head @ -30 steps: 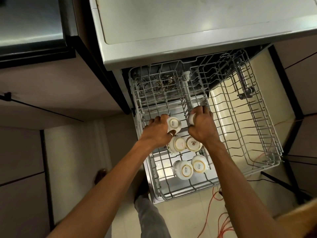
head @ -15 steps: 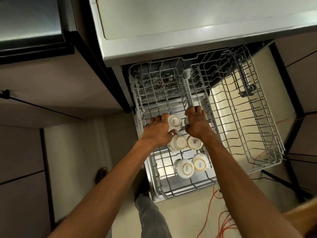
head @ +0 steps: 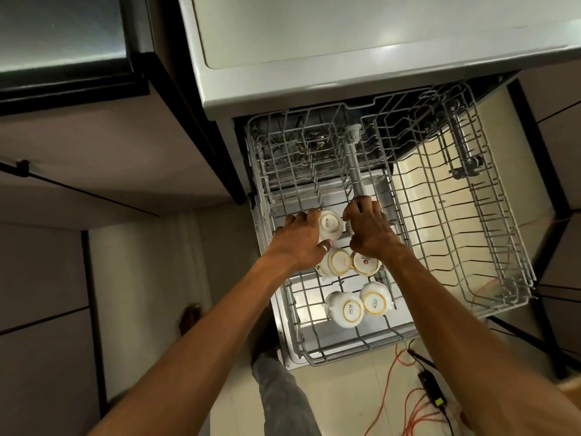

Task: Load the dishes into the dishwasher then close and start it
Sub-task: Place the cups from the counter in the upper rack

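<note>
The dishwasher's grey wire rack (head: 490, 265) is pulled out below the steel dishwasher top (head: 345, 33). Several white cups with gold rims stand upside down in the rack's left half. My left hand (head: 298, 240) grips one upturned cup (head: 330, 226) in the third row. My right hand (head: 369, 228) covers another cup (head: 348, 226) beside it, of which only a sliver shows. Closer to me stand two cups (head: 338, 262) (head: 364, 262) side by side, and then two more (head: 345, 309) (head: 375, 300) near the rack's front.
The rack's right half holds bare tines. A grey spray tube (head: 355, 165) runs down the rack's middle. Orange cable (head: 408, 401) and a black adapter (head: 432, 388) lie on the tiled floor. My trouser leg (head: 283, 394) stands by the front corner. Dark cabinets (head: 63, 58) are at left.
Both hands have edged slightly farther into the rack and settled lower with their cups. The right hand now covers its cup almost fully.
</note>
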Tool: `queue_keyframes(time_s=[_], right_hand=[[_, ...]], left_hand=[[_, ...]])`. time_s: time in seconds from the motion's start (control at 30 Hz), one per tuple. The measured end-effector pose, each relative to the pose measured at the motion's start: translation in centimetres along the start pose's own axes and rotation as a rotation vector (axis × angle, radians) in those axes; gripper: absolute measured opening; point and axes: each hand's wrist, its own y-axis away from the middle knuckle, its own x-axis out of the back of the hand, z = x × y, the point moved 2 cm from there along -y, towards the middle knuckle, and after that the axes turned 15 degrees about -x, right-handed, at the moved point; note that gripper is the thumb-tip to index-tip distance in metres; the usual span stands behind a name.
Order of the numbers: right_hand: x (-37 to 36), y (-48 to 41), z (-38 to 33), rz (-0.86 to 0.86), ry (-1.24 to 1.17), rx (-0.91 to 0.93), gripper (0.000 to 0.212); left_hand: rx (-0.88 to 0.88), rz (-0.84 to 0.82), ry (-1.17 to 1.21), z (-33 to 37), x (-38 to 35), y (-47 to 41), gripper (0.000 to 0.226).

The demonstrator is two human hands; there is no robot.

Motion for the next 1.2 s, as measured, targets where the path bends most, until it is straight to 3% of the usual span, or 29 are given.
queue_keyframes(time_s=[0.17,0.4,0.53,0.7,0.87,1.03,1.2], right_hand=[[1.4,1.4,0.2,-0.03,-0.104,-0.076,0.074],[9.7,9.6,-3.2,0.071,-0.592,-0.176,0.049],[15.5,15.9,-6.7,0.07,-0.777,-0.119,0.036],[21.3,20.0,-12.4,0.055,-0.836,0.023,0.022],[26.2,21.4,-20.3,0.048,-0.736,0.197,0.02],[28.8,21.8,-29.8,0.047,-0.646,0.317,0.014],[29.8,19.8,-41.1,0.034,-0.533,0.371,0.02]], left_hand=[[0.01,-0.002,0.037,0.8,1.1,0.1,0.064],[-0.032,-0.057,-0.059,5.2,9.3,5.0,0.052],[-0.039,0.06,-0.047,9.1,16.1,10.9,0.051],[-0.065,0.284,-0.011,10.3,22.6,19.0,0.047],[0.06,0.502,0.043,5.5,28.2,26.7,0.031],[0.199,0.747,0.198,-3.2,33.5,34.1,0.04],[0.28,0.786,0.24,-14.3,37.8,37.3,0.045]])
